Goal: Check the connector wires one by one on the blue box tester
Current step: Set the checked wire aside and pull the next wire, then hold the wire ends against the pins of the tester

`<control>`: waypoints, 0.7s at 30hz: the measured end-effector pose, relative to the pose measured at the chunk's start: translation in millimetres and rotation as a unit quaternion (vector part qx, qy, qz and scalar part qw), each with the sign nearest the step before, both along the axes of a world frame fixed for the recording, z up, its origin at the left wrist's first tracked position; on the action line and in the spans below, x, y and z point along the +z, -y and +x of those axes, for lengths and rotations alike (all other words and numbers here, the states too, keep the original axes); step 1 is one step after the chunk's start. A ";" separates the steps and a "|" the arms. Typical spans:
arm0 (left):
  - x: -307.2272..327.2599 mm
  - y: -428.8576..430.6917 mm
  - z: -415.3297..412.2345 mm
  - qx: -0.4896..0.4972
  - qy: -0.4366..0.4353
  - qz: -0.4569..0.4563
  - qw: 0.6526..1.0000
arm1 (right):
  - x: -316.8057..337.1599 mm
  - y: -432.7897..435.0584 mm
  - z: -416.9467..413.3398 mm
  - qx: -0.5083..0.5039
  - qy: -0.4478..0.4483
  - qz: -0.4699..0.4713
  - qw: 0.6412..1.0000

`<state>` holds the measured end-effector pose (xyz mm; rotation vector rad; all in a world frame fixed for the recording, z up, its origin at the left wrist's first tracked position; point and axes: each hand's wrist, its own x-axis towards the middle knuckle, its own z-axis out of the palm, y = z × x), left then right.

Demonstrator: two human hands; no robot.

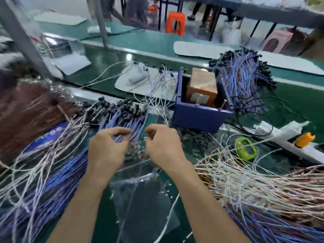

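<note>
The left hand (107,146) pinches connector wires (126,118) just ahead of it; the right hand (163,146) curls beside it, hold unclear. The blue box tester (198,116) stands beyond the right hand. The tangled strands may drag neighbours along.

Factory floor, wire-harness assembly line. Green workbench (289,106) buried in heaps of connector wires (122,118): left of the fingers (121,129), right of them, just beyond them. Blue box tester (198,116) up-right of the fingers, another bundle behind it. Power strip (280,135) and green timer (246,149) off right. Farther out, a conveyor belt (105,64), steel frame posts (19,32), 1 orange plastic stool (175,21).
</note>
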<state>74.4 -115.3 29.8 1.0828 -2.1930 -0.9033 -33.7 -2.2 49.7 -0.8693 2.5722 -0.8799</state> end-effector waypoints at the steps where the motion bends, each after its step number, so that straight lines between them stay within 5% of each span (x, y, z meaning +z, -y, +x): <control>1: -2.7 6.7 2.5 0.009 0.003 -0.026 1.000 | -1.4 9.1 -4.0 0.013 0.017 0.004 1.000; 7: -16.2 28.4 2.4 0.000 0.092 -0.024 0.995 | -10.9 55.3 -31.2 0.022 0.036 0.023 0.999; 12: -22.1 39.0 -5.2 0.020 0.085 -0.048 0.995 | -7.9 87.1 -49.2 -0.033 0.018 0.013 0.999; 21: -19.1 57.6 -21.0 0.039 0.111 -0.060 0.991 | -16.6 107.3 -36.5 0.073 0.032 0.026 0.997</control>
